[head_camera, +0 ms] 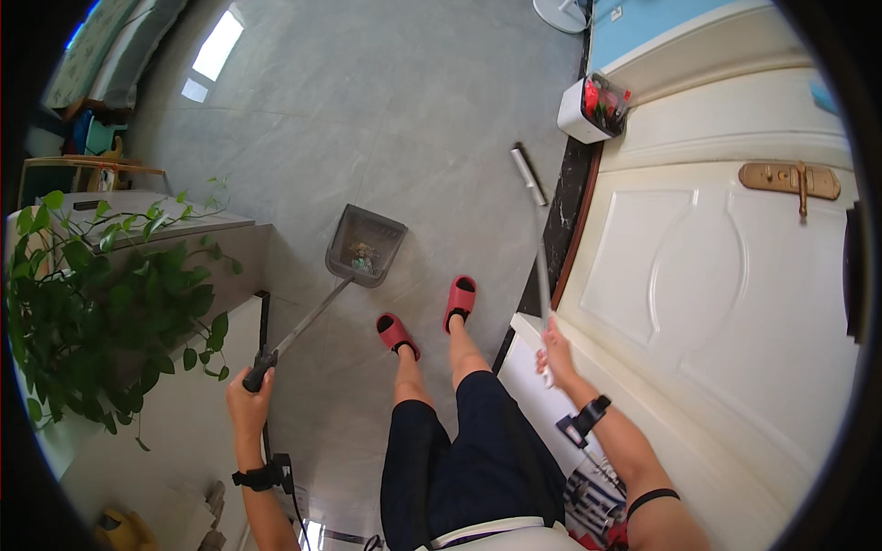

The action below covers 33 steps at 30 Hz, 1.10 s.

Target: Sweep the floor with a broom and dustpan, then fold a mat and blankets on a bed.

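My left hand (249, 399) grips the dark handle of a long-handled dustpan (368, 237), whose grey pan rests on the floor ahead of my feet. A small heap of debris (363, 255) lies inside the pan near its back. In my right hand (559, 358) is the pale pole of a broom (529, 175). Its narrow head, with dark bristles, is on or just over the floor near the right wall; contact is hard to tell. Broom head and dustpan are well apart.
A white waste bin (586, 117) with a liner and red waste stands against the right wall, beside a white door (689, 262). On the left, a leafy potted plant (124, 310) trails over a cabinet (186, 217). A round white base (561, 14) stands at the far wall.
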### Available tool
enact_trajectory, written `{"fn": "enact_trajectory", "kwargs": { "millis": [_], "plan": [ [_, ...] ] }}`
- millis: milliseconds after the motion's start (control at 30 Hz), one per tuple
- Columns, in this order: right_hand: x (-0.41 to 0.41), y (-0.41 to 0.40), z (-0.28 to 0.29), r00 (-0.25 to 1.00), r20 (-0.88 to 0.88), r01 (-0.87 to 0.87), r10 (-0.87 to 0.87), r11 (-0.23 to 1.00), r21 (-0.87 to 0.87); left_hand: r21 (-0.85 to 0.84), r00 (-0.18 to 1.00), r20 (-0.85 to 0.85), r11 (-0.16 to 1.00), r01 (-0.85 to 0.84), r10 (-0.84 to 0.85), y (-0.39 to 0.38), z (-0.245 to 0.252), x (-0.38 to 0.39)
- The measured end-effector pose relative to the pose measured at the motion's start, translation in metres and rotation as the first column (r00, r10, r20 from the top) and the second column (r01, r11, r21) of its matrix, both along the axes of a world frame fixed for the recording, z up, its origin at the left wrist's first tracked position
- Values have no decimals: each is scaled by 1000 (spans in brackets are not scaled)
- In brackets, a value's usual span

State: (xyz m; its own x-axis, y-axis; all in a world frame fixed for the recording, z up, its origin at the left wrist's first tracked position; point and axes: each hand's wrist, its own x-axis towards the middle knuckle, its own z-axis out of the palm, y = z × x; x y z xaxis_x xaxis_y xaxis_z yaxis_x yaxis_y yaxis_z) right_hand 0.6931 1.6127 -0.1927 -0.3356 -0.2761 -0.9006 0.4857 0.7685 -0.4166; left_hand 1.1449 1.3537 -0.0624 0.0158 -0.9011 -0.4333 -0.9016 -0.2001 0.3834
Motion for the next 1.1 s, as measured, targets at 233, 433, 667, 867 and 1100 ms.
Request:
{"fn": "enact_trajectory", "kwargs": {
  "millis": [233, 433, 667, 867, 1100],
  "plan": [
    [176, 2, 87, 935, 355, -21, -11, 996, 88, -78, 933, 133, 935, 347, -335, -16, 8, 25],
    [197, 10, 141, 881, 473, -5, -14, 999, 38, -146, 875, 151, 865, 480, -460, -20, 4, 27],
    [181, 54, 134, 880, 334, 329, -336, 941, 82, -221, 836, 150, 807, 548, -527, -17, 12, 48],
    [110, 71, 65, 837, 4, 546, -547, 837, 32, -211, 808, 145, 780, 590, -572, -12, 25, 58],
    [175, 64, 40, 892, 109, 432, -439, 898, 87, -208, 793, 156, 765, 610, -590, 0, 18, 63]
  ]
}}
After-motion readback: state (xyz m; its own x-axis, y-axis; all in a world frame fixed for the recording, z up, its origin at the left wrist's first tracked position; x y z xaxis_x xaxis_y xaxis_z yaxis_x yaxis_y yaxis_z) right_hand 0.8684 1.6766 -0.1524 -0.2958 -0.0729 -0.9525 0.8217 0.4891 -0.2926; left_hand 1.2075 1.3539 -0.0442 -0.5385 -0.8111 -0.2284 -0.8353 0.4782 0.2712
